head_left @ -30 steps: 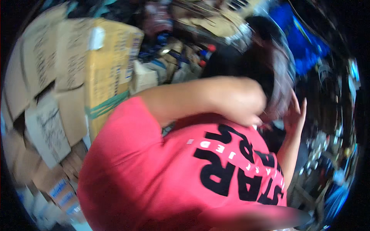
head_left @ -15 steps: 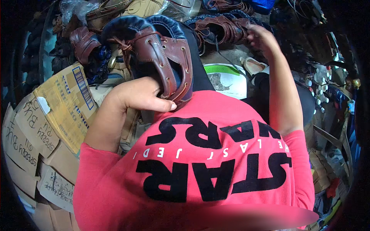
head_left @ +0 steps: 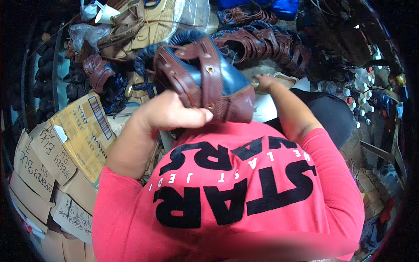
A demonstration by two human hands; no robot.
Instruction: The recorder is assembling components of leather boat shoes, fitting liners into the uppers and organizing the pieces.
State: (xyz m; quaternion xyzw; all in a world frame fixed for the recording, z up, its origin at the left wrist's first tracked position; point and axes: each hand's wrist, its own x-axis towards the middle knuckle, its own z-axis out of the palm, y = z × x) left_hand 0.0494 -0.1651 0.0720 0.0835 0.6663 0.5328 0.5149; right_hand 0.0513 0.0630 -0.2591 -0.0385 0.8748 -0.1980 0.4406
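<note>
Dark shoes [head_left: 46,72] crowded a rack at the far left, while handwritten cardboard pieces [head_left: 35,177] overlapped one another at the near left. Just to their right, a yellow carton [head_left: 80,137] sat tilted, its blue-framed label facing up. Beyond the carton lay a loose brown upper [head_left: 98,72], with a dark blue bundle [head_left: 114,94] next to it; a white cup [head_left: 107,15] rested on its side farther off.

At left of center, a worker in a red T-shirt [head_left: 227,174] grasped brown-and-blue shoe uppers [head_left: 211,74] in the left hand [head_left: 172,114], thumb pressed along the leather near a metal eyelet. The uppers were held up in front of the chest, their padded blue collars pointing away to the far side.

Behind them, a row of similar brown uppers [head_left: 262,43] curved toward the right, near a bright blue sheet [head_left: 281,8] on the far side. The right hand [head_left: 264,83] reached forward above a white object [head_left: 264,107], just beside a pale shoe-shaped piece [head_left: 286,80]; whether its fingers gripped anything could not be told from this view. A dark-clothed knee [head_left: 329,115] was bent at right, and plastic bottles [head_left: 360,89] with pale caps clustered beyond it.
</note>
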